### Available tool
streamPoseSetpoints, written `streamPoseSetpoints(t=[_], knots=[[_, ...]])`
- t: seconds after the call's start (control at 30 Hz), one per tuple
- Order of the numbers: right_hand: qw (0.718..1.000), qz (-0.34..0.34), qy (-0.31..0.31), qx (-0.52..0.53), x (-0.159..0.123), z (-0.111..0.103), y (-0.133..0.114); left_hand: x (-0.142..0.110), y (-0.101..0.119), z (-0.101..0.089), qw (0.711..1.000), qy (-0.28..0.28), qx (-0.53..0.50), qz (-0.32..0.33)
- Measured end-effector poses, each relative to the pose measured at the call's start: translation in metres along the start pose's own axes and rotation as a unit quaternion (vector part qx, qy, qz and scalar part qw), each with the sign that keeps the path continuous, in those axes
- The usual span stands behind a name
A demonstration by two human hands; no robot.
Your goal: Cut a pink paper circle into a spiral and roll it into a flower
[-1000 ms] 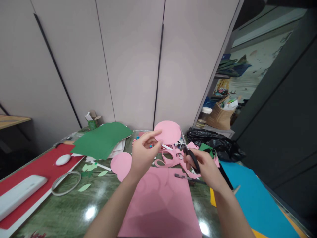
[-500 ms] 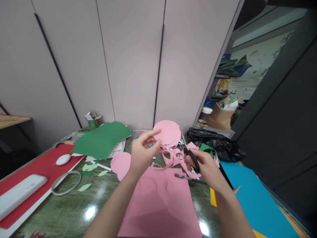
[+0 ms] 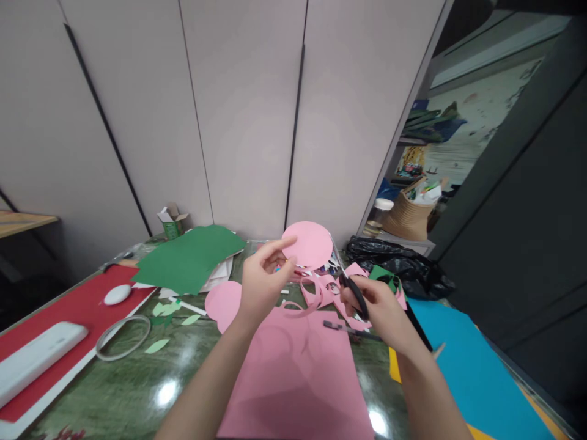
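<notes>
My left hand (image 3: pixel 262 282) pinches a round pink paper disc (image 3: pixel 308 244) and holds it up above the table. My right hand (image 3: pixel 380 308) grips black-handled scissors (image 3: pixel 351 284), blades pointing up beside the disc's right edge. Under both hands lies a large pink paper sheet (image 3: pixel 298 373) with a circle outline. Curled pink offcuts (image 3: pixel 321 292) lie between the hands. Another pink disc (image 3: pixel 222 302) rests on the table left of my left wrist.
Green paper (image 3: pixel 188 260), a small green carton (image 3: pixel 172 223), a red sheet (image 3: pixel 68 311) with a white mouse (image 3: pixel 117 295) and white keyboard (image 3: pixel 34 360), a tape ring (image 3: pixel 123 337), blue paper (image 3: pixel 477 366), a black bag (image 3: pixel 398 263), a woven basket (image 3: pixel 408 214).
The pink disc has turned and shifted slightly left in my left hand, and the cut-off pink strip has dropped to the sheet. My right hand has stayed nearly in place.
</notes>
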State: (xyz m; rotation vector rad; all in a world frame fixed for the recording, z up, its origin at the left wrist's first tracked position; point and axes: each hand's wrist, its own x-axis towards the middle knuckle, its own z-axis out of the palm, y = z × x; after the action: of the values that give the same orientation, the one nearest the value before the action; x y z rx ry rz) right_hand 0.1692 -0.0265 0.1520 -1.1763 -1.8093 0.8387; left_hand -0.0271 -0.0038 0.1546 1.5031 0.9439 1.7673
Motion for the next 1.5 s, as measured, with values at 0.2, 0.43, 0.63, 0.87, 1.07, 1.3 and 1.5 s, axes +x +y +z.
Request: streamPoseSetpoints(t=[0.2,0.43,0.63,0.87,1.07,1.3,1.5], knots=[[1.0,-0.006,-0.011,0.025,0.0,-0.001,0.0,-0.002,0.001,0.001,0.999,-0.026,-0.002,-0.023],[0.999,-0.006,-0.018,0.026,0.0,-0.002,0.002,-0.002,0.001,0.001,0.999,-0.032,-0.002,-0.02],[1.0,-0.004,-0.01,0.018,-0.001,-0.003,0.003,-0.002,0.001,0.0,0.999,-0.033,-0.002,-0.02],[1.0,-0.009,0.0,0.0,-0.001,-0.002,0.004,-0.001,0.003,0.0,0.999,-0.031,0.001,-0.021],[1.0,-0.008,0.001,-0.024,0.001,-0.004,0.003,0.0,0.003,-0.002,0.999,-0.033,0.012,-0.006],[0.998,0.004,-0.023,-0.057,0.001,-0.018,0.007,0.002,-0.001,-0.004,0.998,-0.042,0.037,-0.003],[0.944,0.082,-0.007,-0.319,0.011,-0.055,0.048,0.003,-0.004,-0.003,0.998,-0.039,0.052,0.005]])
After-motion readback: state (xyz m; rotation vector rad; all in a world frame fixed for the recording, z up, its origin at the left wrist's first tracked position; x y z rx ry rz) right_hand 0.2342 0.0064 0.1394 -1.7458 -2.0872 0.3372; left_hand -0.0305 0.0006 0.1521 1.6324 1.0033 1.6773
